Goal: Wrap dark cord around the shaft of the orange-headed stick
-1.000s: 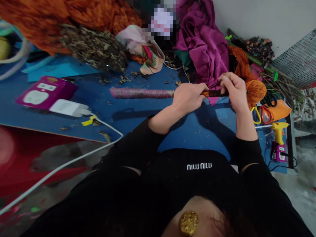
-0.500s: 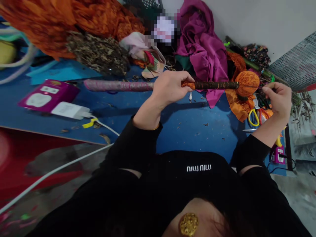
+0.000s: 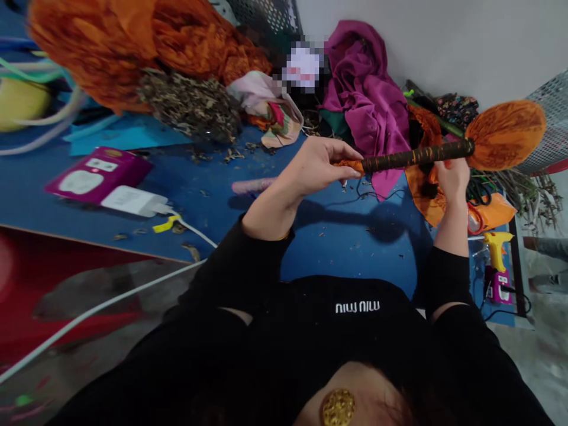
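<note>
A stick (image 3: 399, 160) wrapped in dark brown and orange slants across the view, with an orange cloth-covered rounded head (image 3: 506, 135) at its right end. My left hand (image 3: 317, 165) is closed around the stick's left part. Behind my left wrist a pinkish, plastic-looking end (image 3: 251, 187) of the stick shows. My right hand (image 3: 452, 177) is at the stick near the head, its fingers bent around the underside and partly hidden. Orange cloth (image 3: 421, 198) hangs beside my right hand.
Magenta cloth (image 3: 370, 94), orange cloth (image 3: 177, 41) and dried plant matter (image 3: 190, 106) lie at the back of the blue table (image 3: 346, 248). A purple power block (image 3: 100, 174) with a white plug is at left; a yellow glue gun (image 3: 497, 245) is at right.
The stick's orange head has moved right and up and is seen more fully. My right hand has moved left from beyond the head to the stick. My left hand still holds the stick.
</note>
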`<state>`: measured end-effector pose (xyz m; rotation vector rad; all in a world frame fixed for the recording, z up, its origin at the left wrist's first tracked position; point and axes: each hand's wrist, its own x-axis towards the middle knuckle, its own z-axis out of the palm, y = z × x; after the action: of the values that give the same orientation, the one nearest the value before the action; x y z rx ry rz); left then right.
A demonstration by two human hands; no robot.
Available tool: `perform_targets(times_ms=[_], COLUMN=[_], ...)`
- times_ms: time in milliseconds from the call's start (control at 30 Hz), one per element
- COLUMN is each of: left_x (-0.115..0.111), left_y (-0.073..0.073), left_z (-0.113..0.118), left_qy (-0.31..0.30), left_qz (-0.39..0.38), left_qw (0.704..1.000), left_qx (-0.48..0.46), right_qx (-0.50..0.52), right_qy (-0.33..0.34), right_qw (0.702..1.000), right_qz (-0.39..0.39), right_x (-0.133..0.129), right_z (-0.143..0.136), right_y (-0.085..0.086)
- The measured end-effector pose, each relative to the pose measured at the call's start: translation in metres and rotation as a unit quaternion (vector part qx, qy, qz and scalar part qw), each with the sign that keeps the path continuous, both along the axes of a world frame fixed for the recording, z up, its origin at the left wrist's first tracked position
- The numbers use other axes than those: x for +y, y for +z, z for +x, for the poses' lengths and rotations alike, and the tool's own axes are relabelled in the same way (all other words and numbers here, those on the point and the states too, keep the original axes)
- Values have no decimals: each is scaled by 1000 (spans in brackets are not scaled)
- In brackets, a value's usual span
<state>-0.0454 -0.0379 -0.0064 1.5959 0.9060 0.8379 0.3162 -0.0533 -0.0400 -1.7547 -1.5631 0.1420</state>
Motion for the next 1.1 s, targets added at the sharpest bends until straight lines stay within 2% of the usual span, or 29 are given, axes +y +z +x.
perform_targets(times_ms=[33, 100, 167, 233, 267, 333, 433, 500, 567, 700, 767, 833, 933, 1000, 1033, 1100], left_x=[-1, -2, -2, -2, -1, -1, 1, 2, 3, 3, 1, 0, 0, 0, 1, 2], left_y=[-1, -3, -5, -6, -6, -5, -4, -5, -8, -11, -11, -11, -9, -8, -8, -7], left_z=[2, 5, 8, 10, 10, 11, 12, 14, 16, 20, 21, 21, 20, 20, 19, 20], left_qy=[10, 29, 44, 56, 62, 71, 80, 81, 83, 86, 83, 81, 78, 81, 83, 88], left_qz=[3, 8, 7, 2, 2, 3, 2, 0, 0, -2, -4, -8, -8, -3, -2, -5], left_qw=[1000, 999, 998, 998, 997, 997, 996, 996, 996, 995, 995, 995, 996, 996, 996, 995], left_qx=[-9, -24, -33, -40, -41, -40, -31, -29, -32, -40, -46, -52, -51, -45, -42, -37], right_qx=[14, 84, 185, 239, 232, 178, 113, 130, 202, 415, 460, 459, 408, 343, 300, 209], right_qy=[22, 117, 237, 290, 293, 271, 249, 257, 243, 129, 96, 118, 205, 224, 215, 187], right_qw=[1000, 989, 952, 923, 923, 943, 961, 953, 943, 900, 882, 876, 870, 893, 919, 960], right_qz=[-1, -21, -61, -83, -92, -69, 43, 96, 107, 31, -28, -88, -188, -186, -142, -2], right_x=[2, 3, -2, -11, -17, -29, -45, -50, -50, -40, -34, -32, -36, -41, -43, -48], right_z=[-17, -56, -97, -130, -141, -154, -159, -162, -166, -170, -169, -167, -164, -162, -162, -162], right_y=[-3, -8, -12, -12, -9, 0, 18, 24, 21, -1, -7, -5, 6, 14, 18, 22])
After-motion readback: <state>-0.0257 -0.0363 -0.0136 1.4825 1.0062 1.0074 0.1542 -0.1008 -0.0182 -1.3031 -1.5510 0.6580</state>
